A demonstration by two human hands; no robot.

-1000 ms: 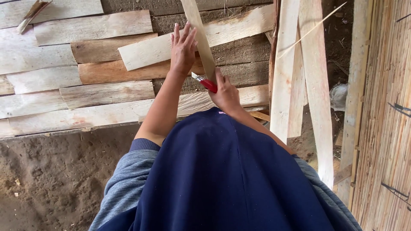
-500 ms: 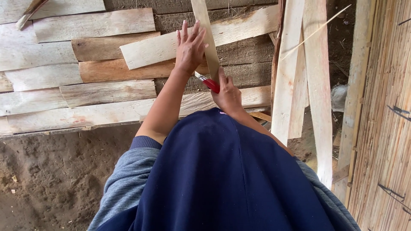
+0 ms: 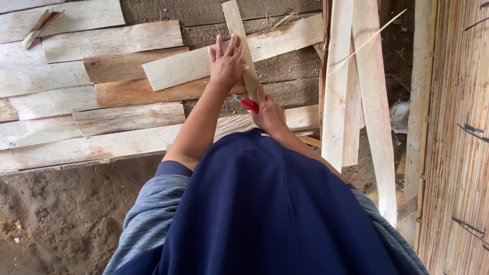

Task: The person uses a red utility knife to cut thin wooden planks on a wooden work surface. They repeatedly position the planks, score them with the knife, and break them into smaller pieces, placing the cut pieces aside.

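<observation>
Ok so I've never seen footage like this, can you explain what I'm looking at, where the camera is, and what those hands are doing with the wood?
There is no machine here, just a person working with bare hands. The camera sits on the person's head and looks straight down, so the dark blue garment filling the bottom is their own clothing.

The left hand lies flat, fingers spread, on a narrow wooden slat that runs away from the person. The right hand grips a red-handled tool at the near end of that slat; its working end is hidden, so I cannot tell what kind of tool it is.

Under the slat lie rough wooden planks, overlapping on bare earth. To the right, pale long boards lean upright, next to a wall of thin bamboo strips.
</observation>
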